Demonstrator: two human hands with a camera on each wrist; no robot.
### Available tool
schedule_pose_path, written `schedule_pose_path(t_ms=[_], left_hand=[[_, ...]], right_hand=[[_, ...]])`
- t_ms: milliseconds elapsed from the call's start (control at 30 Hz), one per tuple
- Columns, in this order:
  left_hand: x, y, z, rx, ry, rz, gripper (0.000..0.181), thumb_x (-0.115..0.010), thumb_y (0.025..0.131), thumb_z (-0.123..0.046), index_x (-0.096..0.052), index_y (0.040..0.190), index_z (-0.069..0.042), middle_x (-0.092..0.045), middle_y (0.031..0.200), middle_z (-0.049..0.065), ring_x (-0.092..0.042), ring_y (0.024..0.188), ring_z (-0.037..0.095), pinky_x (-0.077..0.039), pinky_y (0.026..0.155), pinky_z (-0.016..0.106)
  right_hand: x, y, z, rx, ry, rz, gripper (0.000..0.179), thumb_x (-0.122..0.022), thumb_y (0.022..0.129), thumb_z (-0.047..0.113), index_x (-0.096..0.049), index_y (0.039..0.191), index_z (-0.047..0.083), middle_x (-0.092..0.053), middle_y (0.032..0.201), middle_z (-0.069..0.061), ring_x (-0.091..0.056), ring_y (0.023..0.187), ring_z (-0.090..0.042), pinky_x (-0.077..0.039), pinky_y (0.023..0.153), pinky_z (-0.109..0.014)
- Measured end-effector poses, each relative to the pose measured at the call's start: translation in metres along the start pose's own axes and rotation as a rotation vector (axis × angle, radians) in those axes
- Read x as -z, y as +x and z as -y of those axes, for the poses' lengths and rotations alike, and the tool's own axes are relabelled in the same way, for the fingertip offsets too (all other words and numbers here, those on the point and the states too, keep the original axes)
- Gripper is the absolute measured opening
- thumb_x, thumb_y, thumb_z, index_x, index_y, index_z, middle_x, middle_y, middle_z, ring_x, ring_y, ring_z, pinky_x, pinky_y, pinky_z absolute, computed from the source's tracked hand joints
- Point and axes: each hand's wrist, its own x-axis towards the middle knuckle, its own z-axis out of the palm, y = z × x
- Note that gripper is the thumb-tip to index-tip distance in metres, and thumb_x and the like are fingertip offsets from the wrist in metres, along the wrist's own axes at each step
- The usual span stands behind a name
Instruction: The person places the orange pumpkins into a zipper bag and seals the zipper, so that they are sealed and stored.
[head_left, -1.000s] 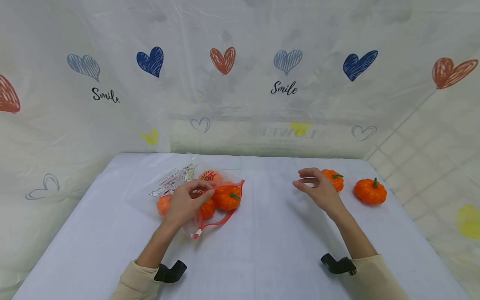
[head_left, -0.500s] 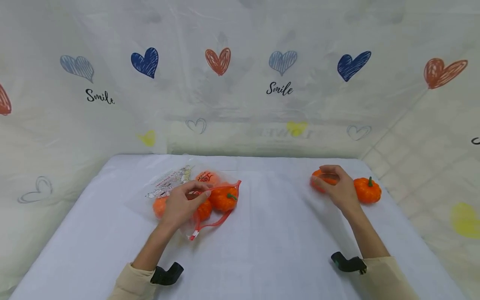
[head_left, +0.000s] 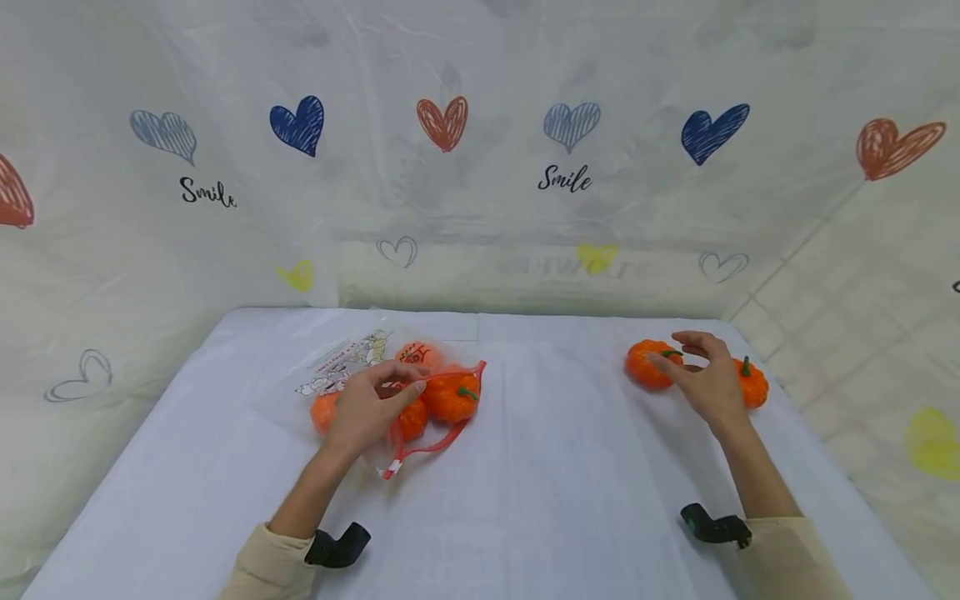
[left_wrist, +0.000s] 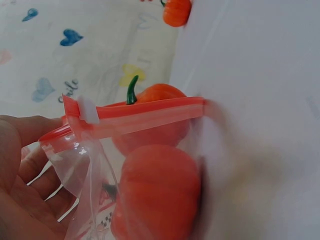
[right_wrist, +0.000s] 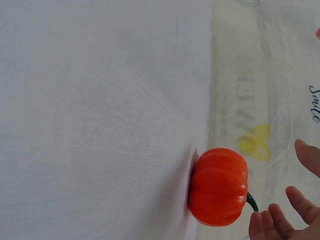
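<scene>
One loose pumpkin (head_left: 647,367) sat on the counter (head_left: 562,467) — probably light, firm, slick, best gripped round its sides. Near it, the right hand (head_left: 711,385), thumb and fingers parted, held nothing; the left hand (head_left: 367,410) pinched the clear bag (head_left: 347,360).

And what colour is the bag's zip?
The zip is red; it shows best in the left wrist view.
</scene>
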Motion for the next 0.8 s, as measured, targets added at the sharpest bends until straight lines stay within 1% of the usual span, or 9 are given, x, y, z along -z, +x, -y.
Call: schedule_pose_path(t_ms=[67, 133, 200, 233, 300, 333, 500, 667, 800], left_hand=[[0.000, 0.000, 0.000, 0.007, -0.001, 0.003, 0.015, -0.075, 0.096, -0.027, -0.077, 0.110, -0.021, -0.077, 0.120, -0.002, -0.068, 0.111, 0.019, -0.062, 0.095, 0.035], [0.000, 0.000, 0.000, 0.011, -0.001, 0.004, 0.015, -0.075, 0.097, -0.027, -0.077, 0.109, -0.021, -0.076, 0.120, -0.002, -0.068, 0.112, 0.019, -0.061, 0.096, 0.035], [0.000, 0.000, 0.000, 0.009, -0.005, 0.005, 0.014, -0.074, 0.097, -0.027, -0.076, 0.109, -0.021, -0.076, 0.120, -0.003, -0.068, 0.113, 0.018, -0.061, 0.096, 0.035], [0.000, 0.000, 0.000, 0.007, -0.007, 0.006, 0.013, -0.074, 0.097, -0.027, -0.076, 0.109, -0.021, -0.076, 0.120, -0.003, -0.068, 0.113, 0.018, -0.061, 0.097, 0.035], [0.000, 0.000, 0.000, 0.001, -0.009, 0.007, 0.012, -0.074, 0.097, -0.026, -0.076, 0.108, -0.021, -0.076, 0.120, -0.003, -0.068, 0.113, 0.018, -0.061, 0.097, 0.035], [0.000, 0.000, 0.000, 0.001, -0.010, 0.008, 0.012, -0.074, 0.097, -0.026, -0.076, 0.108, -0.020, -0.077, 0.120, -0.003, -0.068, 0.113, 0.018, -0.061, 0.097, 0.035], [0.001, 0.000, 0.001, 0.009, -0.008, 0.013, 0.013, -0.075, 0.097, -0.026, -0.076, 0.108, -0.021, -0.076, 0.120, -0.003, -0.067, 0.114, 0.019, -0.061, 0.097, 0.036], [0.001, 0.001, 0.001, 0.017, -0.009, 0.011, 0.013, -0.074, 0.097, -0.027, -0.076, 0.108, -0.021, -0.076, 0.121, -0.002, -0.067, 0.114, 0.020, -0.061, 0.099, 0.040], [0.001, 0.001, 0.001, 0.025, -0.004, 0.015, 0.013, -0.074, 0.097, -0.027, -0.076, 0.108, -0.021, -0.075, 0.121, -0.002, -0.066, 0.115, 0.020, -0.060, 0.100, 0.040]], right_hand=[[0.001, 0.001, -0.002, -0.016, -0.015, 0.019, 0.068, -0.073, 0.097, 0.040, -0.049, 0.147, 0.000, -0.046, 0.152, -0.022, -0.043, 0.138, -0.042, -0.040, 0.079, 0.002], [0.000, 0.001, -0.004, -0.030, -0.038, 0.038, 0.070, -0.073, 0.097, 0.039, -0.047, 0.149, 0.000, -0.044, 0.155, -0.024, -0.042, 0.140, -0.045, -0.050, 0.087, -0.006], [0.000, 0.002, -0.005, -0.038, -0.064, 0.059, 0.072, -0.073, 0.097, 0.040, -0.045, 0.151, 0.000, -0.043, 0.156, -0.025, -0.041, 0.141, -0.046, -0.057, 0.099, -0.024], [-0.001, 0.002, -0.006, -0.039, -0.072, 0.068, 0.073, -0.073, 0.098, 0.040, -0.044, 0.152, 0.000, -0.043, 0.156, -0.025, -0.041, 0.142, -0.046, -0.056, 0.105, -0.035], [-0.002, 0.003, -0.007, -0.046, -0.093, 0.084, 0.076, -0.072, 0.098, 0.041, -0.042, 0.153, 0.000, -0.043, 0.157, -0.026, -0.042, 0.142, -0.046, -0.050, 0.110, -0.054], [-0.002, 0.003, -0.007, -0.049, -0.093, 0.091, 0.077, -0.072, 0.098, 0.041, -0.041, 0.154, -0.001, -0.042, 0.158, -0.026, -0.041, 0.142, -0.046, -0.048, 0.111, -0.059], [-0.001, 0.004, -0.010, -0.091, -0.104, 0.134, 0.082, -0.070, 0.099, 0.043, -0.034, 0.159, 0.000, -0.036, 0.160, -0.031, -0.037, 0.143, -0.050, -0.045, 0.112, -0.065], [0.000, 0.007, -0.013, -0.140, -0.156, 0.221, 0.089, -0.067, 0.099, 0.049, -0.025, 0.164, 0.004, -0.028, 0.163, -0.035, -0.031, 0.145, -0.057, -0.042, 0.111, -0.072], [0.000, 0.006, -0.015, -0.158, -0.158, 0.275, 0.092, -0.068, 0.098, 0.050, -0.024, 0.163, 0.004, -0.025, 0.165, -0.034, -0.028, 0.145, -0.059, -0.041, 0.111, -0.074]])
